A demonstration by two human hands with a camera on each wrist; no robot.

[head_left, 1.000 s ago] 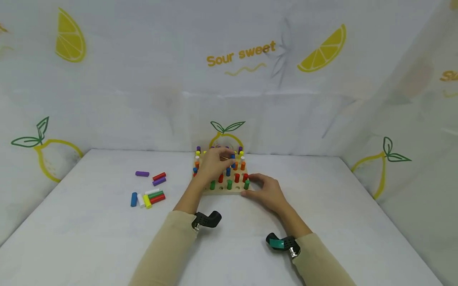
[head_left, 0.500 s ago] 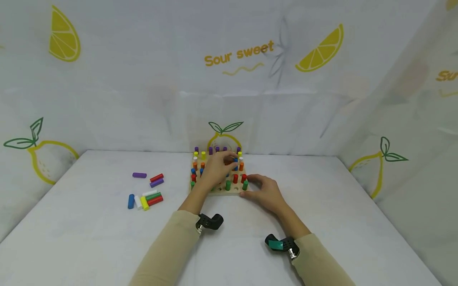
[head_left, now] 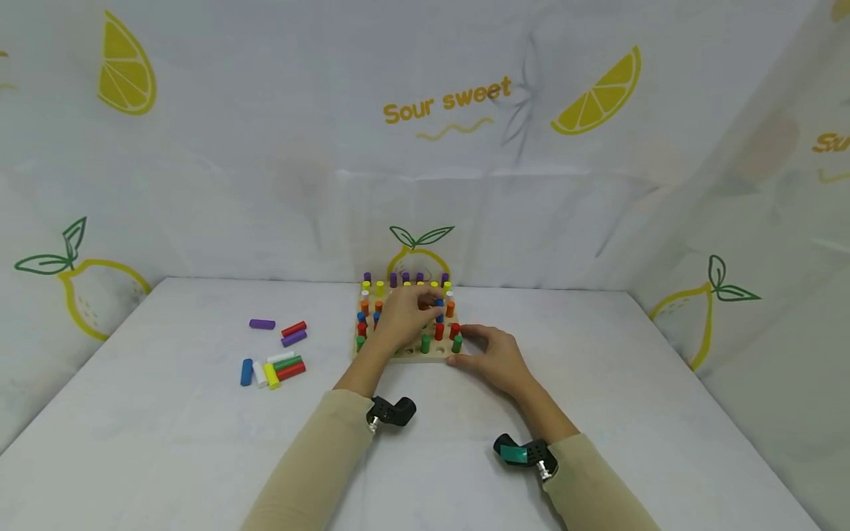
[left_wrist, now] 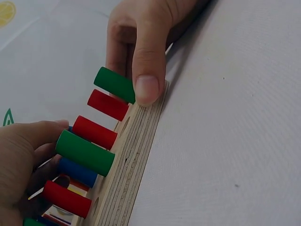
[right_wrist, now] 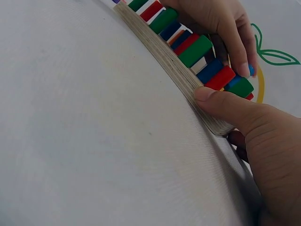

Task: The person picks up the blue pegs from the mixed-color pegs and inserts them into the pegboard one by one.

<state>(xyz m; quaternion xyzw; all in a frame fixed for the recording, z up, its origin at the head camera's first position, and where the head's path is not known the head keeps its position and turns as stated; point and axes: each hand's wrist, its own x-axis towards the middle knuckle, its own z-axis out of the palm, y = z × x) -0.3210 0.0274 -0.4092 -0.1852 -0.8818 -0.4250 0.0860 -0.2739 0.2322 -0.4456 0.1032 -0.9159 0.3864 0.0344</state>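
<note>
A wooden pegboard lies at the back middle of the table, with rows of coloured pegs standing in its holes. Over its right half, my left hand pinches a blue peg between thumb and fingers; the tip of that peg shows past the fingertips in the right wrist view. My right hand grips the board's front right corner, its thumb pressed on the front edge beside a green peg. The left hand hides several pegs in the board's middle.
Left of the board lie loose pegs: a purple peg, a blue peg, a yellow peg, a green peg and several others. A white cloth with lemon prints hangs behind the table.
My left hand has shifted slightly right and down over the board, and the blue peg with it. The right hand keeps its place at the corner.
</note>
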